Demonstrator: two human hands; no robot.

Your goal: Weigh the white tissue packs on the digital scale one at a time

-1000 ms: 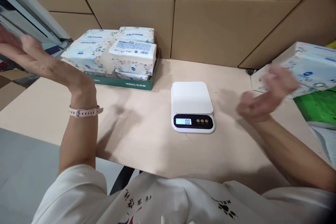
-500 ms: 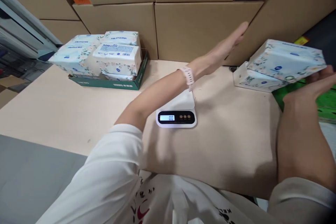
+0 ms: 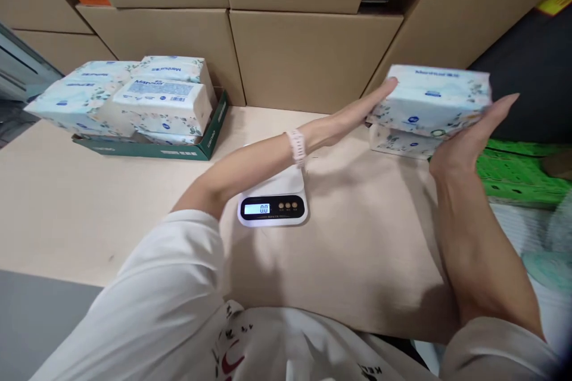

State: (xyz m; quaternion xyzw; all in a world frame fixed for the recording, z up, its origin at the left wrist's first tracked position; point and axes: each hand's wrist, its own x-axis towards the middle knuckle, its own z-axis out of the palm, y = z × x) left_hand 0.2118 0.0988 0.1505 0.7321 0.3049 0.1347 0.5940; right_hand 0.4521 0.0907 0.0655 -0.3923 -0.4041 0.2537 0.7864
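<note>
On the right side of the table, a white and pale blue floral tissue pack (image 3: 435, 101) is held between my two hands. My left hand (image 3: 379, 98) presses its left end, the thumb showing at the upper corner. My right hand (image 3: 467, 137) is against the right end, palm on the pack and fingers pointing up. Just below it is a second tissue pack (image 3: 397, 143), partly covered; whether the two touch I cannot tell. A white digital scale (image 3: 272, 211) reading 0.0 lies under my left forearm, its platform partly hidden.
At the left, a green tray (image 3: 179, 153) holds several similar tissue packs (image 3: 158, 98). Large cardboard boxes (image 3: 308, 59) form a wall along the back. Right of the table are a green plastic crate (image 3: 509, 175) and a dark surface (image 3: 513, 65).
My left hand has come to the upper pack's left end, and my right hand has closed in on its right end. The pack has shifted slightly left; the view has turned right.
</note>
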